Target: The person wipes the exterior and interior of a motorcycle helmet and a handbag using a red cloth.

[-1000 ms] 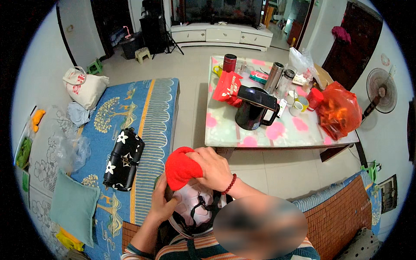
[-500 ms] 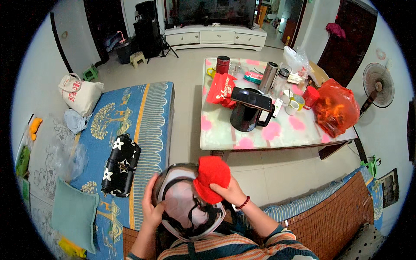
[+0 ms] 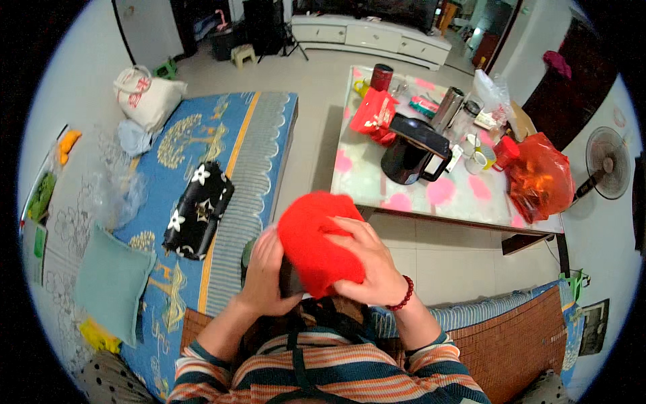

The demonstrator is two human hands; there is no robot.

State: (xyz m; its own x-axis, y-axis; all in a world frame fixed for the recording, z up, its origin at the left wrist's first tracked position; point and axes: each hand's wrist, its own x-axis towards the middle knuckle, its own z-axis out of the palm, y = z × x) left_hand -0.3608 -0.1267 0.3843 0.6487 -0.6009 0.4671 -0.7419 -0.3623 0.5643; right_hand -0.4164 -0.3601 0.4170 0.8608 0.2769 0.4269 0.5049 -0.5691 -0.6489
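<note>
A red cloth [image 3: 313,232] is spread over a helmet in front of my chest, with my right hand [image 3: 377,262] shut on the cloth, its fingers bent over the fabric and a dark red bead bracelet at the wrist. Most of the helmet [image 3: 290,279] is hidden by the cloth and hands; only a dark, smooth bit shows between them. My left hand [image 3: 264,275] grips the helmet's left side, fingers pointing up along it.
To the left, a blue patterned daybed [image 3: 232,145] holds a black flowered handbag [image 3: 199,210], a cushion [image 3: 114,286] and a canvas bag [image 3: 148,97]. Ahead right, a low table [image 3: 417,192] carries a black kettle [image 3: 410,158], bottles, cups and a red plastic bag [image 3: 542,178]. A fan [image 3: 607,163] stands beyond.
The helmet's open inside with its straps faced up before; now it is turned and mostly covered. The cloth has moved left onto it, and both hands have risen. The view has shifted too.
</note>
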